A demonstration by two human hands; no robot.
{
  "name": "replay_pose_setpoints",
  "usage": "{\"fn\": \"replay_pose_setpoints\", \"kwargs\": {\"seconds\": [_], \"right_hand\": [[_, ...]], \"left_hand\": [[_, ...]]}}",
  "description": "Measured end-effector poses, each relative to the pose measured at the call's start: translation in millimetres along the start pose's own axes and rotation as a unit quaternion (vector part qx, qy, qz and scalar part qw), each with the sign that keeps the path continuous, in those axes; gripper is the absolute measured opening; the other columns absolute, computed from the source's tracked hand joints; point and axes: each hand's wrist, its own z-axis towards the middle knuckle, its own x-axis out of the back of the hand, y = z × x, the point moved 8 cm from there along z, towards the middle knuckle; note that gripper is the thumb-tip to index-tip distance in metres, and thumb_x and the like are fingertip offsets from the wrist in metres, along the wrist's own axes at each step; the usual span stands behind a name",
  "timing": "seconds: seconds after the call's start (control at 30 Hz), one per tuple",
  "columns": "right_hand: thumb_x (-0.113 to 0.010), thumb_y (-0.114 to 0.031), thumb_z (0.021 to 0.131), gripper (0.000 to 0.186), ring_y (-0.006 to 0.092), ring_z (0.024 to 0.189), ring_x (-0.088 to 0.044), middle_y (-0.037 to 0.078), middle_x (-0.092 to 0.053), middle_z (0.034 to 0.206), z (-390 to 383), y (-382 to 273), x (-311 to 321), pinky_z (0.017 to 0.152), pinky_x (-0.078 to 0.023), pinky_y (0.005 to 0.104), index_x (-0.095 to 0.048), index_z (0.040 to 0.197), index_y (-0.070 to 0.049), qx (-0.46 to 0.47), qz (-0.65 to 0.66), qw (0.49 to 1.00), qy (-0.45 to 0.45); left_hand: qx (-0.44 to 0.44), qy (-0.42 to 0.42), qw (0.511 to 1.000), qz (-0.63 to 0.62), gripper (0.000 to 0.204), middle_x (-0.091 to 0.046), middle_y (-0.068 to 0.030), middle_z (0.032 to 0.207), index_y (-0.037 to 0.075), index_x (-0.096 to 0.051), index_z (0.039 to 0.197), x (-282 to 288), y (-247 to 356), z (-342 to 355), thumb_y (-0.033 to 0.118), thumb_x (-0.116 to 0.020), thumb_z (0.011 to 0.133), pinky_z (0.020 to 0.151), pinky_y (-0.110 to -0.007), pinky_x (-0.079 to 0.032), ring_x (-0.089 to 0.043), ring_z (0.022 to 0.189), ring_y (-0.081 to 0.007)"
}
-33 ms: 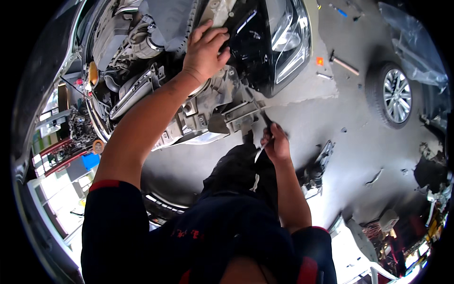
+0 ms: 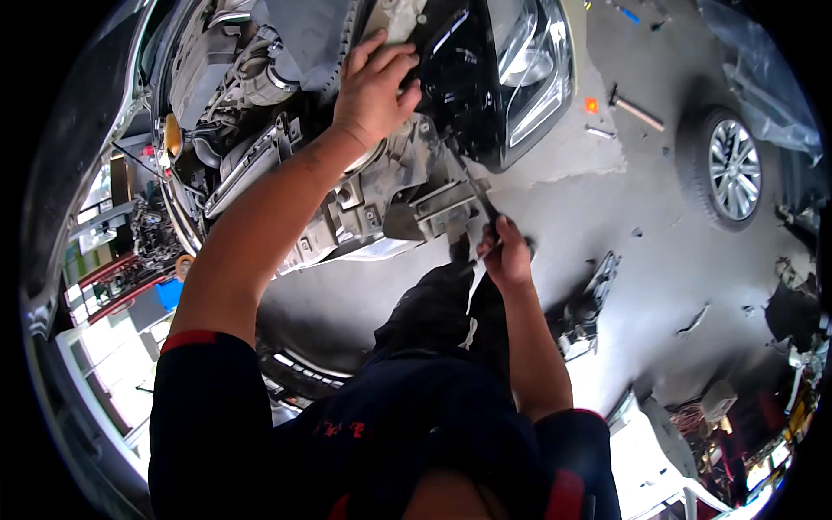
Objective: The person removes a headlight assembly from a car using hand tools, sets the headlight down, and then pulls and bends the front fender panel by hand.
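Observation:
My left hand [image 2: 374,94] rests palm down beside the headlight [image 2: 536,74], its fingers spread over the metal front support and the black inner side of the lamp housing [image 2: 455,74]. Lower and to the right, the fingers of my right hand [image 2: 507,251] are wrapped round a long, dark, narrow bar-like tool [image 2: 487,206]. It reaches up toward the lower corner of the headlight; its far end is hard to make out. Just left of the tool is the exposed end of a metal crossmember [image 2: 442,208]. The car's front is stripped of its bumper.
The engine bay [image 2: 251,78] fills the upper left. On the grey floor to the right lie a hammer [image 2: 637,113], a small metal tool [image 2: 600,133], an orange piece [image 2: 591,105] and a wheel [image 2: 732,169]. A removed part [image 2: 594,299] lies right of my forearm.
The view has shifted slightly, so the floor items sit a little further right. My left hand stays on the car; my right hand keeps its grip on the tool.

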Motion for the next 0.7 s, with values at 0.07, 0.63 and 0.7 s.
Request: {"fn": "replay_pose_setpoints", "kwargs": {"seconds": [0.07,0.63,0.7], "right_hand": [[-0.056,-0.027,0.107,0.016,0.0133,0.072,-0.05,0.003,-0.055,0.087,21,17,7,0.066,-0.045,0.0308,-0.057,0.108,-0.01,0.01,0.034,0.999,-0.005],[-0.064,-0.021,0.103,0.016,0.0139,0.076,-0.053,0.005,-0.059,0.09,58,65,0,0.065,-0.048,0.0317,-0.058,0.11,-0.008,0.139,0.109,0.984,0.013],[-0.064,-0.022,0.103,0.019,0.0136,0.076,-0.053,0.005,-0.058,0.09,54,72,-7,0.067,-0.052,0.0324,-0.057,0.112,-0.007,0.131,0.116,0.984,0.013]], "left_hand": [[-0.011,0.002,1.0,0.004,0.03,-0.065,0.0063,0.13,0.016,-0.073,0.109,-5,0,-1,0.024,-0.075,0.081,0.115,-0.045,-0.037,-0.045,0.138,-0.0278],[-0.106,0.025,0.994,0.032,0.036,-0.066,-0.0172,0.117,0.001,-0.066,0.106,0,29,-6,0.01,-0.074,0.072,0.107,-0.048,-0.043,-0.055,0.118,-0.0391],[-0.112,0.026,0.993,0.042,0.036,-0.066,-0.0174,0.116,0.001,-0.066,0.106,0,25,-11,0.011,-0.074,0.072,0.107,-0.047,-0.043,-0.055,0.118,-0.0391]]}}
